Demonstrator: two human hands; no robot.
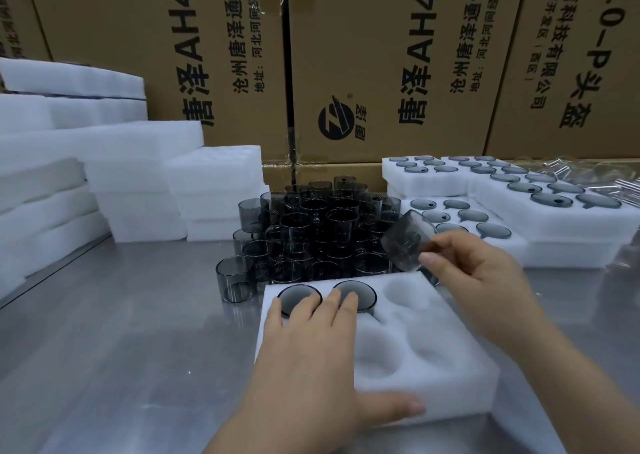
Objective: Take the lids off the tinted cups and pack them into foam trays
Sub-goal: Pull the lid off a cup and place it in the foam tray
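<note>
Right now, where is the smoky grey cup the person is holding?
Head view, right of centre: the right hand pinches the tilted grey tinted cup above the far right corner of the white foam tray, beside the loose cups.

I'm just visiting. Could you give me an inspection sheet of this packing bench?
Surface: grey metal table.
Job's things: white foam tray, two pockets filled; pile of smoky tinted cups behind it; filled white foam trays right.
Clutter: clear plastic pieces far right.
Hands: left hand rests flat on the tray; right hand holds one tinted cup tilted.
Cables: nothing seen.
Surroundings: stacked white foam blocks left, printed cardboard boxes behind.
</note>
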